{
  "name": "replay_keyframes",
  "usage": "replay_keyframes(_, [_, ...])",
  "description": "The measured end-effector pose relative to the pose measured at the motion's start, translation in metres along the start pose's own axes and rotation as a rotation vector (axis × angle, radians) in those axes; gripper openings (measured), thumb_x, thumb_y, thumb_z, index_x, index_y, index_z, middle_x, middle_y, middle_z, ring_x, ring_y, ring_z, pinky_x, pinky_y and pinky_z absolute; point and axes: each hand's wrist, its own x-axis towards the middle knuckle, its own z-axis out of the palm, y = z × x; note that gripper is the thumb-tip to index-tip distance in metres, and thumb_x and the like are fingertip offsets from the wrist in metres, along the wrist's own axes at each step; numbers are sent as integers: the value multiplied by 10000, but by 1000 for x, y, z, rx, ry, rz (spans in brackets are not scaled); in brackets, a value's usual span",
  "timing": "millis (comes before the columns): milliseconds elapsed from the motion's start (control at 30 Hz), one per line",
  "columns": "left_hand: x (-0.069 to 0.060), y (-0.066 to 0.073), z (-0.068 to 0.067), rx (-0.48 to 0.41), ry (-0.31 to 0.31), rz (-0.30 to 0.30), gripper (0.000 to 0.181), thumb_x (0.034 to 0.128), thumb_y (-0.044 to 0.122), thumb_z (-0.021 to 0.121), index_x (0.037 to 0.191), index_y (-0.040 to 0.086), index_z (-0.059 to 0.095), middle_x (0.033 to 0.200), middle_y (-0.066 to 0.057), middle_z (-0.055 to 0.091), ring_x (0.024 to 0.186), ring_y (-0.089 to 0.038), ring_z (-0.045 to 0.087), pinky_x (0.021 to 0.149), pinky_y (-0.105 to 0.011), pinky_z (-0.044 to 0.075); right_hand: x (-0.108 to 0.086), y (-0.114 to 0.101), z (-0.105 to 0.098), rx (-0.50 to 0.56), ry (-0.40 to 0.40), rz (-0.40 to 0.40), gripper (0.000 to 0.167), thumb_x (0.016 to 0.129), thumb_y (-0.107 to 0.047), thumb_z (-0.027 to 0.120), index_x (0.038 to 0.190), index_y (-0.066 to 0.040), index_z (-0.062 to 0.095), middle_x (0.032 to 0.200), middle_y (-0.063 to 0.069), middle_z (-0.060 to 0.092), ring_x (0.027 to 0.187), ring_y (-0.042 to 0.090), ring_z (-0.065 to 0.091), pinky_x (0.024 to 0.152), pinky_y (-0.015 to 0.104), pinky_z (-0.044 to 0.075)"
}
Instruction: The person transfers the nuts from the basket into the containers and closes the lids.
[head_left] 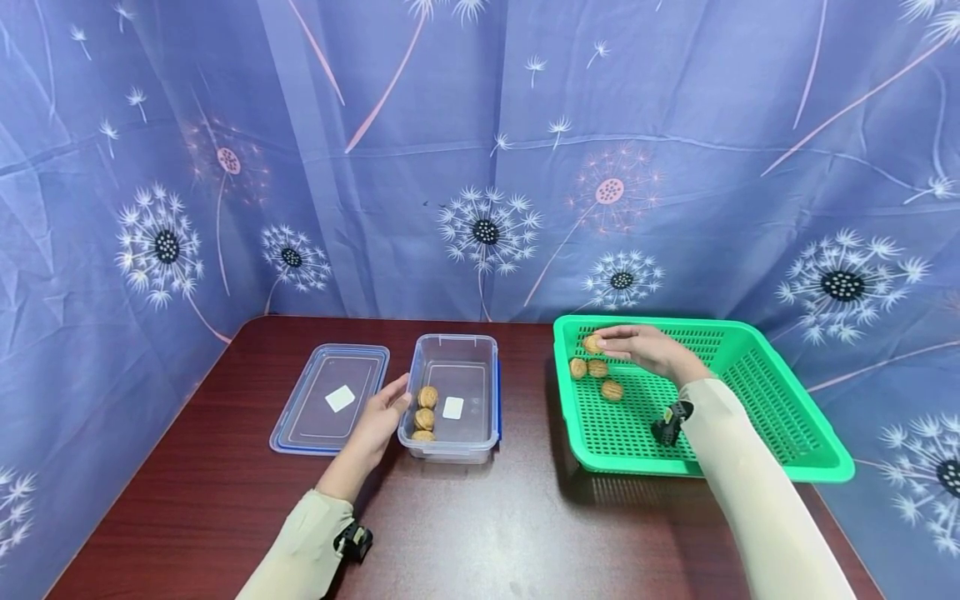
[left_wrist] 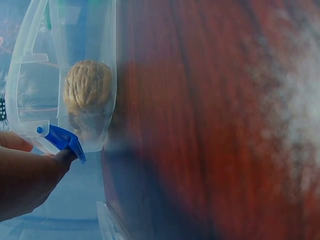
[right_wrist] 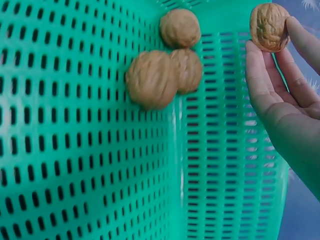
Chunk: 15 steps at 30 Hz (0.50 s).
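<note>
Three walnuts (head_left: 597, 368) are chilling in the green basket (head_left: 641, 466); right hand (head_left: 648, 348) is pinching another walnut (right_wrist: 269, 27) near its far-left corner, left hand (head_left: 377, 421) is loosely touching a clear tub (head_left: 465, 379) left of it.

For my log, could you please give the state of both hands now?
Left hand: open, touching the clear plastic container.
Right hand: holding a walnut.

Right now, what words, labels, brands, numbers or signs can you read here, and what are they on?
None can be read.
White label on the clear container: no writing visible.
White sticker on the lid: likewise.
Wrist cameras: any marks too small.
</note>
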Motion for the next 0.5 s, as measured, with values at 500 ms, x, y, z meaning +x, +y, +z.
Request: replay_keyframes(500, [3, -1, 0, 8, 17, 7, 471, 1008, 37, 411, 1459, -61, 316, 1487, -283, 322, 1382, -373, 301, 1160, -466, 222, 4, -30, 32, 51, 27, -58, 523, 935, -59, 611, 1387, 100, 403, 1148, 21, 640, 1030, 100, 634, 1107, 453, 337])
